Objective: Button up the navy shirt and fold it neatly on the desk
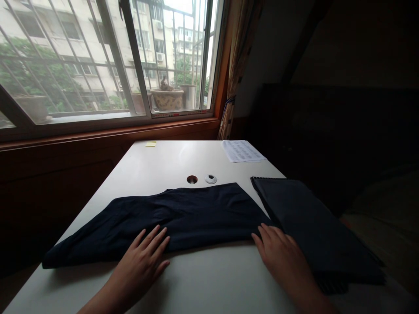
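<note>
A dark navy garment (186,218), folded into a long flat shape, lies across the white table (216,279). Its kind is hard to make out. My left hand (144,257) rests on its near edge, left of the middle, with fingers spread over the cloth. At the garment's right end, my right hand (278,248) lies palm down, fingertips touching the fabric and fingers extended. Neither hand grips anything. Just right of the right hand is a dark flat item (314,222) with a toothed-looking edge, overhanging the table's right side; what it is cannot be told.
Printed sheets of paper (244,151) lie at the table's far right corner, and a yellow sticky note (151,144) at the far left. A round cable hole (192,179) and its white cap (211,179) sit beyond the garment. A barred window (108,65) stands behind, with a curtain (234,74) beside it.
</note>
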